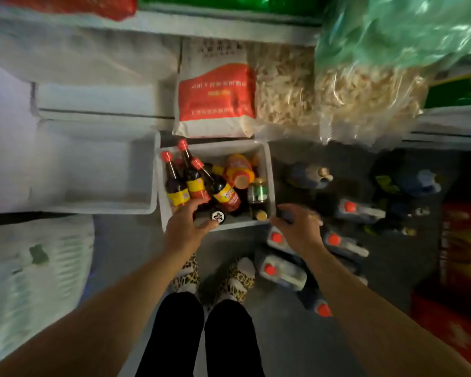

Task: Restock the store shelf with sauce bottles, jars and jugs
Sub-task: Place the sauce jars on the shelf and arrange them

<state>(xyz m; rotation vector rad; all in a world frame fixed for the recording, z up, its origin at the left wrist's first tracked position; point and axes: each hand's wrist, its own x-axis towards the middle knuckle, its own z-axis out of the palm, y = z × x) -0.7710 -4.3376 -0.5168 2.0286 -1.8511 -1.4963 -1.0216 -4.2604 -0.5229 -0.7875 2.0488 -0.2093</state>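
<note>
Sauce bottles [196,183] just beyond hands [184,223]

Print on red-and-white bag [215,96] and bottle labels [196,186] too blurred to read.

Motion blur smears the jugs [348,242] on the floor (labels unreadable), and the right hand [299,227] hides one.

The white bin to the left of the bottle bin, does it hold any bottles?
No, the left white bin shows only its bare floor; the bottles stand in the neighbouring bin.
</note>
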